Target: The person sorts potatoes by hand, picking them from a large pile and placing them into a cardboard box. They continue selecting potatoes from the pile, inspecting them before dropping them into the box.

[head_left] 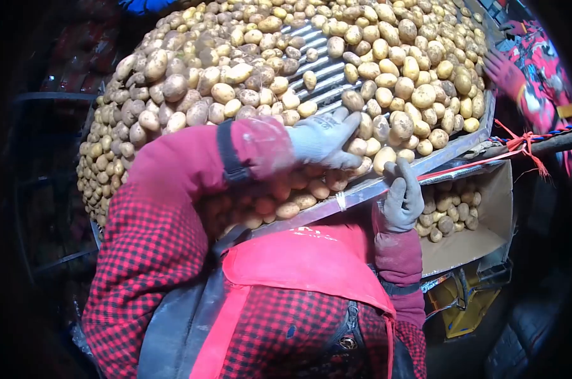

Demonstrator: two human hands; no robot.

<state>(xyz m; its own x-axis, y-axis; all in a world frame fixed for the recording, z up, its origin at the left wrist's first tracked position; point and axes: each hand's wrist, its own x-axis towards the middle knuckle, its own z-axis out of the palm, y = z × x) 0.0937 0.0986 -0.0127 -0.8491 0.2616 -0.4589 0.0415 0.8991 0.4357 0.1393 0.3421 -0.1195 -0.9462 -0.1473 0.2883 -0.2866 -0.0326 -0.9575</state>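
A large heap of potatoes point(222, 93) covers a slatted metal table. My left hand point(329, 139), in a pale grey-blue glove, reaches across it from the left. Its fingers are apart and rest against potatoes point(365, 126) near the front edge, with none enclosed. Closer to me, my right hand point(402, 197), in a grey glove, is raised at the table's metal rim point(434, 160). Its fingers point up and stand apart from the thumb, the tips beside a pale potato point(384, 159). No object shows in that palm.
Below the rim at right, a cardboard box point(495, 230) holds more potatoes. Red cord point(524, 144) is tied around a bar beside it. Another person's pink-gloved hand point(504, 72) is at the far right edge. Metal slats point(329, 71) show between the potatoes.
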